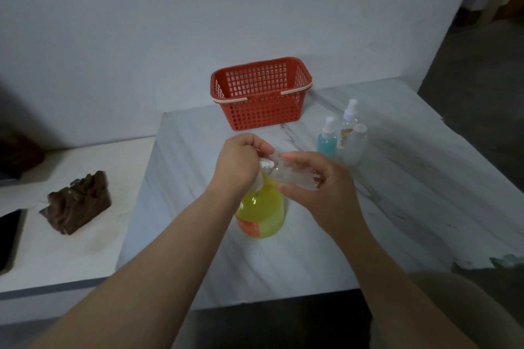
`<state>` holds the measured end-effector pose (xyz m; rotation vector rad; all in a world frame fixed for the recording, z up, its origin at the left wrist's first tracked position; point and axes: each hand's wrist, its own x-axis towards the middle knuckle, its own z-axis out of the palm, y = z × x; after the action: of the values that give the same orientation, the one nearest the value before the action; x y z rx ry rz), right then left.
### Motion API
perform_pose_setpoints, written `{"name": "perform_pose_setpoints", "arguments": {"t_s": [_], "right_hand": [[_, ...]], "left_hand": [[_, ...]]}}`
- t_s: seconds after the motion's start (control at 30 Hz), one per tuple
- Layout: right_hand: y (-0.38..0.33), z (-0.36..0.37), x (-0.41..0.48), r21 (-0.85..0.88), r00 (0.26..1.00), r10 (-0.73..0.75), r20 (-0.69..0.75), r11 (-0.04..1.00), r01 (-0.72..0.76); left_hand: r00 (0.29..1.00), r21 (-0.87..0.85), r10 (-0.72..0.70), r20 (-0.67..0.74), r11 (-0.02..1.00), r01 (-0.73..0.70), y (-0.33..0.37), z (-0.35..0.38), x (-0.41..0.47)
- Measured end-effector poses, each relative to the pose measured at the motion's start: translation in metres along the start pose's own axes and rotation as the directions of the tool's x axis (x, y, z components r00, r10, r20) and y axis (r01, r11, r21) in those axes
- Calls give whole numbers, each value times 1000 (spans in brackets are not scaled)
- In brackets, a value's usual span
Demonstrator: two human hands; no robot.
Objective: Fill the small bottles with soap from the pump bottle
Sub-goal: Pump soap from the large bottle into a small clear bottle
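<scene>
A pump bottle (262,214) of yellow soap with an orange label stands on the marble table, its pump head hidden under my hands. My right hand (317,181) holds a small clear bottle (292,174) tilted on its side above it, threaded neck pointing left. My left hand (241,161) is closed over that neck end; what its fingers hold is hidden. Further right stand a small blue spray bottle (327,142), a taller clear spray bottle (348,119) and a clear capped bottle (357,147).
A red plastic basket (261,110) sits at the back of the marble table (397,207) against the wall. On a lower white surface to the left lie a brown lump (78,202) and a black object (8,235). The table's edge drops off at right.
</scene>
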<state>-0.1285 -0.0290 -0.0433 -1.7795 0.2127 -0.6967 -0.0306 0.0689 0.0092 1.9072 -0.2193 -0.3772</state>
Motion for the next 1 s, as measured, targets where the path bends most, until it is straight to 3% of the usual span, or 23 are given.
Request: {"name": "perform_pose_setpoints", "arguments": {"t_s": [0.13, 0.47, 0.67, 0.87, 1.0], "right_hand": [[-5, -1, -3, 5, 1000, -12, -5, 1000, 12], [-9, 0, -2, -32, 997, -64, -42, 998, 63], [-5, 2, -1, -12, 998, -58, -30, 998, 58], [-5, 4, -2, 72, 1000, 29, 3, 997, -29], [-5, 4, -2, 77, 998, 58, -6, 995, -57]], "left_hand": [[999, -17, 24, -28, 1000, -25, 2, -1, -4], [997, -105, 42, 61, 994, -36, 18, -8, -11], [999, 1, 11, 36, 1000, -11, 11, -7, -4], [991, 49, 16, 130, 999, -23, 7, -10, -7], [996, 88, 31, 86, 995, -39, 6, -6, -4]]}}
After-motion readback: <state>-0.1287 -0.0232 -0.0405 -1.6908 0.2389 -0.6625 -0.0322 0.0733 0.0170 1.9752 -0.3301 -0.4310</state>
